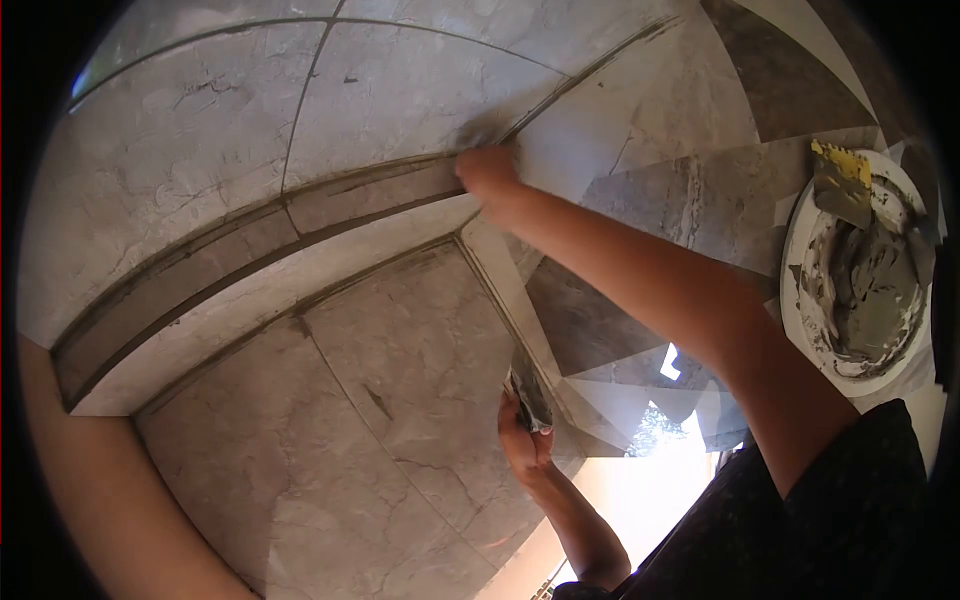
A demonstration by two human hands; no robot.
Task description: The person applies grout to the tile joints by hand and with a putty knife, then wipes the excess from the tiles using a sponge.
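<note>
My right hand (490,171) is closed at the far end of a narrow tiled ledge (380,196), tight in the corner beside the wall tiles. Its fingertips are turned away, so anything inside them is hidden. Lower down, my left hand (524,440) grips a flat grey tool (532,396) smeared with paste. The tool is held just over the large marbled tiles (400,350), near a pale edge strip (505,310). Dark grey paste lines the joints along the ledge.
A white tub (797,290) with grey paste inside stands at the right. A yellow notched spreader (842,180) lies across its rim. A bare limb (110,490) crosses the lower left. Bright light (650,490) comes in at the bottom.
</note>
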